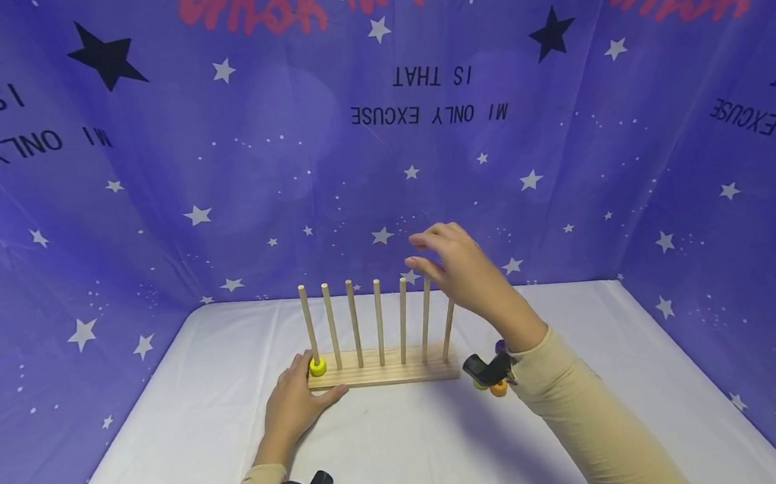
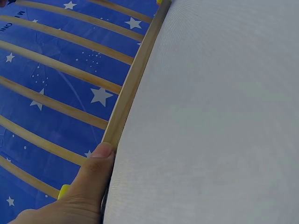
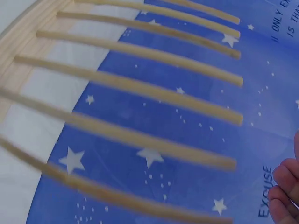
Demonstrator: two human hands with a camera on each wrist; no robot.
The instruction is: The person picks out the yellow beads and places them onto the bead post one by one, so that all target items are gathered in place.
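Observation:
A wooden peg stand [image 1: 385, 377] with several upright pegs [image 1: 379, 322] stands on the white table. One yellow bead [image 1: 318, 367] sits at the foot of its leftmost peg. My left hand [image 1: 296, 405] holds the left end of the base. Its thumb [image 2: 91, 175] lies along the front edge in the left wrist view. My right hand [image 1: 460, 267] is raised by the tops of the rightmost pegs, fingers loosely bent, and no object shows in it. In the right wrist view only its fingertips [image 3: 283, 189] appear at the edge, beyond the peg ends.
An orange bead [image 1: 499, 387] and a purple bead [image 1: 500, 346] lie right of the stand, partly hidden by the right wrist's black camera mount [image 1: 487, 371]. A yellowish bead shows beside them. Blue star-printed cloth [image 1: 383, 174] rises behind the table and at both sides.

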